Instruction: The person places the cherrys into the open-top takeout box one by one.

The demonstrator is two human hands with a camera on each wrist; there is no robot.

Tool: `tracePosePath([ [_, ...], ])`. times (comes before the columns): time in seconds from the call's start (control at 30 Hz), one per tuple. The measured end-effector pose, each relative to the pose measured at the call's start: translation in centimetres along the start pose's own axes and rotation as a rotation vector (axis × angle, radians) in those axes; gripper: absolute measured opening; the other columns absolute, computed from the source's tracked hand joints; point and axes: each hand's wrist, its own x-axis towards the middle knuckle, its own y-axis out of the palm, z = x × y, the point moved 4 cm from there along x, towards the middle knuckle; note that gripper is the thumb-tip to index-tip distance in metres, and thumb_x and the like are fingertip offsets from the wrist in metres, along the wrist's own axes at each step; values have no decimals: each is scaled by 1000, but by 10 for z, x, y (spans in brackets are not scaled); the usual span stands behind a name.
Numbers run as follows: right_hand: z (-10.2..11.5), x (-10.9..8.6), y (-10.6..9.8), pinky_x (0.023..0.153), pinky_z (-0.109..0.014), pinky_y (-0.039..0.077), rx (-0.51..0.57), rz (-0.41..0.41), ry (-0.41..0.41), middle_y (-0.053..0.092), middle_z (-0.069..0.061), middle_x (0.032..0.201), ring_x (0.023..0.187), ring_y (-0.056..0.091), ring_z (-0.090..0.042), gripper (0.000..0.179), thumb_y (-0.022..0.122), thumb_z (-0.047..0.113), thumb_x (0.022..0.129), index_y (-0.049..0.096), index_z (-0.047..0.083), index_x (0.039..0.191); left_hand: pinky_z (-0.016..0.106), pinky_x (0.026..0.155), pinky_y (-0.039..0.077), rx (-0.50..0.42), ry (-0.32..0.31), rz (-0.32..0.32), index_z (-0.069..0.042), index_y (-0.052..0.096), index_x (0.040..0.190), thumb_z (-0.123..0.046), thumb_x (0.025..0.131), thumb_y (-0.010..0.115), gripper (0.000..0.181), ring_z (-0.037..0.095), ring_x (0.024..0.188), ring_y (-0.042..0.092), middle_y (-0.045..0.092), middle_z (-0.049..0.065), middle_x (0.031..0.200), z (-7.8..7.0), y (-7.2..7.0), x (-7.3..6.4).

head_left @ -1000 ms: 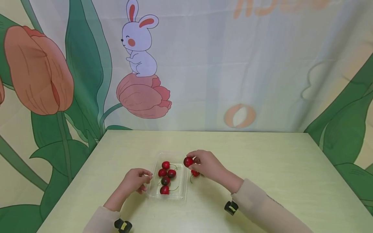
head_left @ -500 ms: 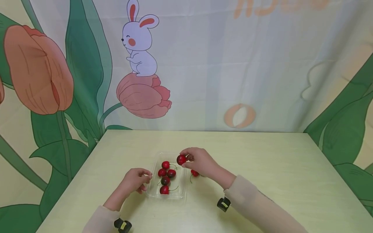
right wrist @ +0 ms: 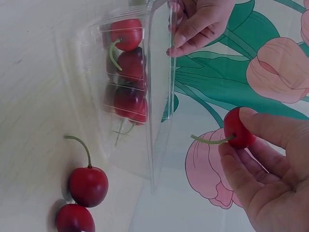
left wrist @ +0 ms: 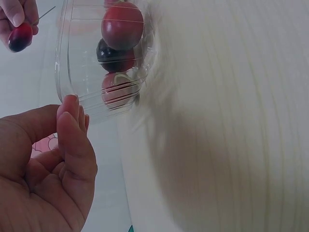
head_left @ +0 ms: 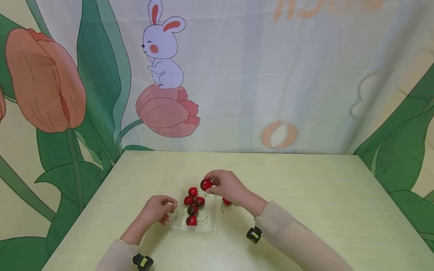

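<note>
In the head view a clear plastic container [head_left: 211, 218] stands on the table, with several red cherries [head_left: 191, 220] inside. My left hand [head_left: 156, 209] pinches its left rim between thumb and fingers; the left wrist view shows the fingertips [left wrist: 70, 102] at that rim. Over the far right part of the container, my right hand [head_left: 228, 185] holds a dark red cherry [head_left: 205, 184] between thumb and fingers. This cherry's green stem [right wrist: 210, 141] points away from the palm in the right wrist view.
To the container's right, partly behind my right hand, two loose cherries [right wrist: 89, 186] lie on the pale table [head_left: 305, 195]. A curtain [head_left: 230, 75] printed with a rabbit and tulips hangs behind the table's far edge. Each wrist wears a small black camera [head_left: 254, 235].
My right hand has moved left with the cherry, from beside the container's right rim to above its far part. The left hand stays at the left rim.
</note>
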Motion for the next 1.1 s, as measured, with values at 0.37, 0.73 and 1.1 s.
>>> tracePosePath([
  [0.37,-5,10,14,87,-34,60,-13,45,-12,73,-8,114,102,67,-22,34,76,10,91,70,6,124,25,50,53,9,6,1,6,68,115,-10,98,64,24,12,53,56,66,9,83,0,1,1],
  [0.73,-10,18,23,90,-38,58,-43,39,-31,72,-11,114,103,68,-25,34,76,8,90,70,3,123,25,50,53,6,2,-3,6,68,114,-9,97,64,23,12,53,56,67,10,83,1,0,1],
  [1.1,-23,30,36,82,-32,59,-10,54,-12,74,-13,113,99,68,-23,32,75,5,90,70,1,122,24,48,51,1,12,0,8,68,113,-8,97,63,23,11,52,55,65,8,80,0,-1,0],
])
